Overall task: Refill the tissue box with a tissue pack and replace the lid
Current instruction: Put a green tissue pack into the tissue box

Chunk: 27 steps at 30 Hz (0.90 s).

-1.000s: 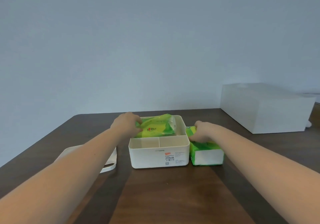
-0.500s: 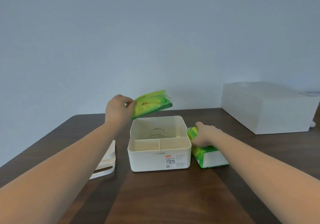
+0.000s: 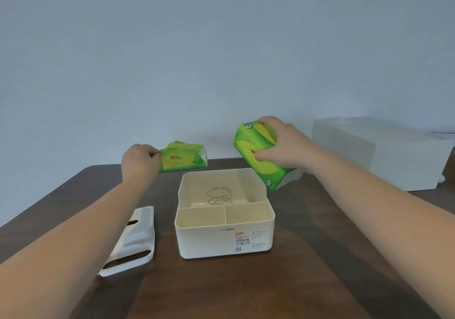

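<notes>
Right hand [image 3: 285, 146] grips full tissue pack [image 3: 258, 156], tilted, right of centre above tissue box [image 3: 224, 222]. Left hand [image 3: 139, 162] pinches flat spent pack [image 3: 183, 157]. I'd watch the spring [image 3: 219, 195]: crooked drop could jam. Lid [image 3: 135, 240] lower left on dark wood table [image 3: 295, 281]; plain wall, white box [image 3: 379, 151] far right.

Soft, even, dim light; faint shadows; slight overall softness; wide-angle stretching at edges.

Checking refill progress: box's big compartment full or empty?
Empty. Only a wire spring shows inside the box; both packs are held above it.
</notes>
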Each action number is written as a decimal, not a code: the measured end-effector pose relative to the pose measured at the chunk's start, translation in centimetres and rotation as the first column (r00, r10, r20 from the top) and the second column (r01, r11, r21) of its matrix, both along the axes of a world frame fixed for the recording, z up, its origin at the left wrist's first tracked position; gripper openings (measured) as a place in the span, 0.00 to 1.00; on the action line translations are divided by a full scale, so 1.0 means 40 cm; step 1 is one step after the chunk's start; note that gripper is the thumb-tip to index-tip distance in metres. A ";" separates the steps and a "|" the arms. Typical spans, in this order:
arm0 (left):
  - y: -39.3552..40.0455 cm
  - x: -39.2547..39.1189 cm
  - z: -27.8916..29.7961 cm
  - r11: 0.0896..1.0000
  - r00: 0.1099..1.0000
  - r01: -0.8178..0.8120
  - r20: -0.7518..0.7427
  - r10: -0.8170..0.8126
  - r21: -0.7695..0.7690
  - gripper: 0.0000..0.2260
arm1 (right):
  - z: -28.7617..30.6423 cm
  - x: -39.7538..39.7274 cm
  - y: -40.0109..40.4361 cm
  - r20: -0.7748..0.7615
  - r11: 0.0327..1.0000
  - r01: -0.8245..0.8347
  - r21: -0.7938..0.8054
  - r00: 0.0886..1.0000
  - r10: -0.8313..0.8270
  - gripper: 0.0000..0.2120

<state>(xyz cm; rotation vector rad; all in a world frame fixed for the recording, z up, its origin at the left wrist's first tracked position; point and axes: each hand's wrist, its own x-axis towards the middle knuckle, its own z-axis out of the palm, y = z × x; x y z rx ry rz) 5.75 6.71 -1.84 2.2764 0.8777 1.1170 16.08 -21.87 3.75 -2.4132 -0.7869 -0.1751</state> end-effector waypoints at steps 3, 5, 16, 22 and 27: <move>0.020 0.016 -0.038 0.999 0.998 0.014 -0.066 -0.017 -0.039 0.10 | 0.012 -0.014 0.042 0.038 0.989 -0.136 -0.058 0.990 0.138 0.41; 0.027 0.027 -0.063 0.998 0.991 0.031 -0.132 -0.038 -0.051 0.11 | 0.010 -0.019 0.071 0.057 0.970 -0.200 -0.136 0.976 0.210 0.42; 0.063 0.059 -0.135 0.992 0.958 0.081 -0.267 -0.104 -0.096 0.12 | -0.027 -0.033 0.144 0.052 0.711 -0.408 -0.572 0.847 0.529 0.40; 0.064 0.048 -0.136 0.990 0.964 0.091 -0.241 -0.114 -0.107 0.13 | -0.040 -0.035 0.175 0.030 0.627 -0.429 -0.651 0.810 0.585 0.40; 0.060 0.027 -0.122 0.990 0.960 0.102 -0.251 -0.124 -0.100 0.13 | -0.077 -0.023 0.185 -0.107 0.628 -0.541 -0.559 0.799 0.592 0.39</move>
